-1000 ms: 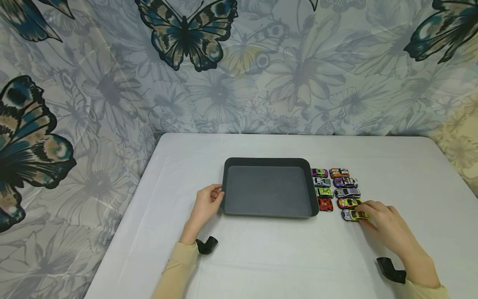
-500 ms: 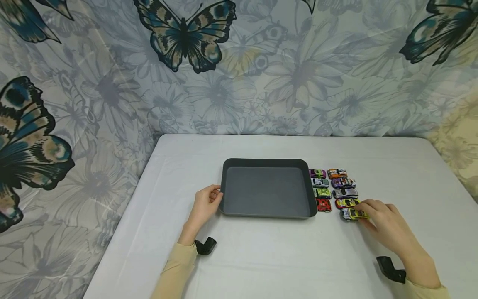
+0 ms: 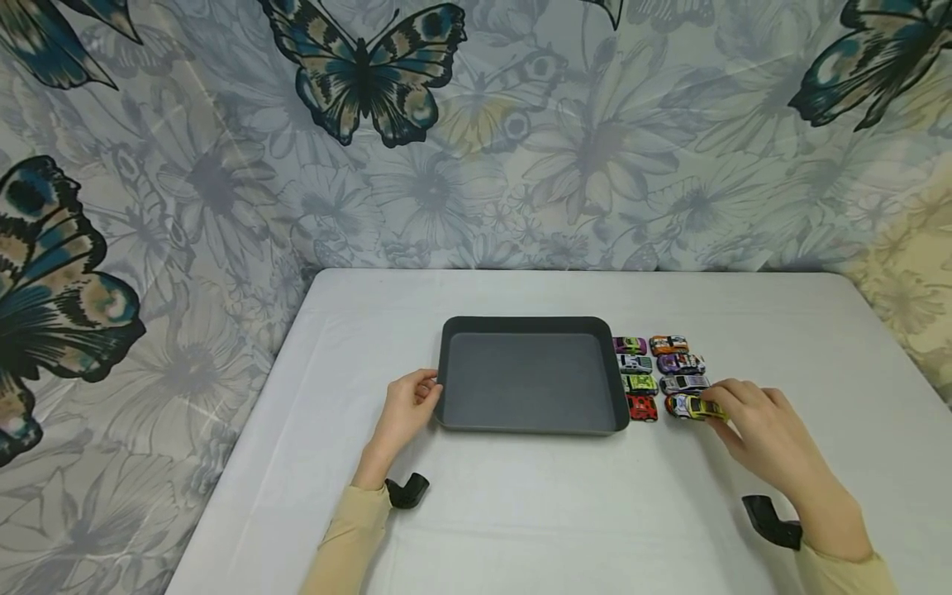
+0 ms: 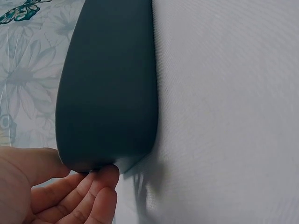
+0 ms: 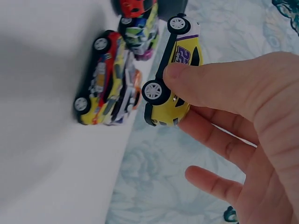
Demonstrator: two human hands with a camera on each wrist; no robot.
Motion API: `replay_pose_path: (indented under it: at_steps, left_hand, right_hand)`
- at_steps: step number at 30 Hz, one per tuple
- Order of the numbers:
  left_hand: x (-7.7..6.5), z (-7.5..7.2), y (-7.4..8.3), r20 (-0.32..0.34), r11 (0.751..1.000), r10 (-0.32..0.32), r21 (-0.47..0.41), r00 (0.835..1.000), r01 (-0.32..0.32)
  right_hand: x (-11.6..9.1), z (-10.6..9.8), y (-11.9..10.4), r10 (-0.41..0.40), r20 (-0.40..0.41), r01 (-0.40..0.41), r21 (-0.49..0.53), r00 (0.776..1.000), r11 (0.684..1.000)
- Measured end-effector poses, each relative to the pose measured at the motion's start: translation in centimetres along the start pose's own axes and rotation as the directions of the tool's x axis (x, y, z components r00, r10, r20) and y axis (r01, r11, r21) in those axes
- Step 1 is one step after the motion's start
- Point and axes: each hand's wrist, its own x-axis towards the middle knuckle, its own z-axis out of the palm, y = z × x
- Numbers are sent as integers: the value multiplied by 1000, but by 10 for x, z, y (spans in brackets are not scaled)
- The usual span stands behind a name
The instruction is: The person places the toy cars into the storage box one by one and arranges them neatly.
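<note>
My right hand (image 3: pixel 766 434) pinches a yellow toy car (image 3: pixel 686 406) between thumb and fingers. In the right wrist view this yellow car (image 5: pixel 163 113) is tilted in the air, wheels and printed side showing. Below it stands a red-and-yellow toy car (image 5: pixel 103 81), which the held car covers in the head view. A dark grey rectangular tray (image 3: pixel 531 384) lies mid-table with nothing in it. At its left side my left hand (image 3: pixel 405 406) holds the edge. The left wrist view shows thumb and curled fingers (image 4: pixel 96 189) at the end wall of the tray (image 4: pixel 107 84).
Two columns of toy cars stand right of the tray. Beside its wall are a red car (image 3: pixel 643 408) and a lime car (image 3: pixel 640 384); farther right, silver (image 3: pixel 683 384), purple (image 3: pixel 679 364) and orange (image 3: pixel 668 345) ones. A patterned cloth (image 3: pixel 446 215) hangs behind the white table (image 3: pixel 521 512).
My right hand has lifted the yellow car from the near end of the right column and moved it up and slightly left. The left hand stays at the tray. The head view shifts a little.
</note>
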Motion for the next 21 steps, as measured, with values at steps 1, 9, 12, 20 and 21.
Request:
replay_pose_path:
  at_steps: [1, 9, 12, 20, 21]
  left_hand:
    - [0, 0, 0, -1, 1000, 3, -1, 1000, -3]
    - [0, 0, -1, 3, 1000, -2, -8, 1000, 2]
    - [0, 0, -2, 5, 1000, -6, -8, 1000, 6]
    - [-1, 0, -2, 9, 1000, -4, -23, 1000, 5]
    - [-1, 0, -2, 9, 1000, -4, -26, 1000, 4]
  right_hand:
    - [3, -1, -1, -2, 2, 2, -1, 1000, 1000]
    - [26, -2, -10, -11, 20, 11, -7, 1000, 1000]
    - [34, 1, -13, -24, 8, 24, 6, 1000, 1000]
    - [55, 9, -19, -66, -6, 66, 32, 998, 997]
    - [57, 10, -19, -71, -6, 71, 37, 997, 997]
